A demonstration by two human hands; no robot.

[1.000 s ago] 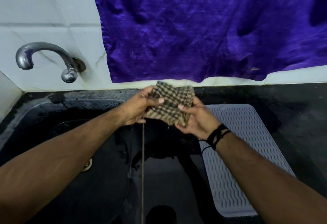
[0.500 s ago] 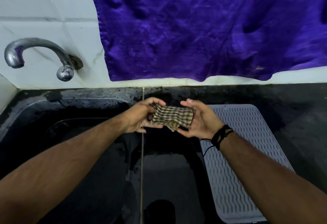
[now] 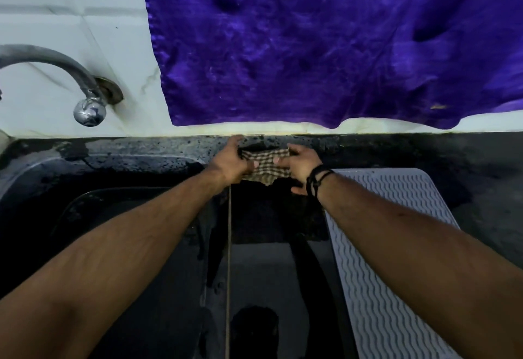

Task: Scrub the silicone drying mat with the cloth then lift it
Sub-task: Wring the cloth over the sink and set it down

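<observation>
A small brown-and-cream checked cloth (image 3: 266, 167) is stretched between my two hands over the dark counter, near the back wall. My left hand (image 3: 229, 163) grips its left edge and my right hand (image 3: 299, 166) pinches its right edge; a black cord band circles the right wrist. The grey ribbed silicone drying mat (image 3: 379, 245) lies flat on the counter to the right of the hands, partly hidden under my right forearm. Neither the cloth nor the hands touch the mat.
A dark sink basin (image 3: 99, 231) lies left, under a chrome tap (image 3: 85, 95) fixed to the white tiled wall. A purple cloth (image 3: 325, 41) hangs on the wall behind. The black counter (image 3: 452, 154) is wet and stained.
My hands have moved away from me toward the back wall, carrying the cloth. The cloth went from bunched upright to folded smaller, and both hands still hold it.
</observation>
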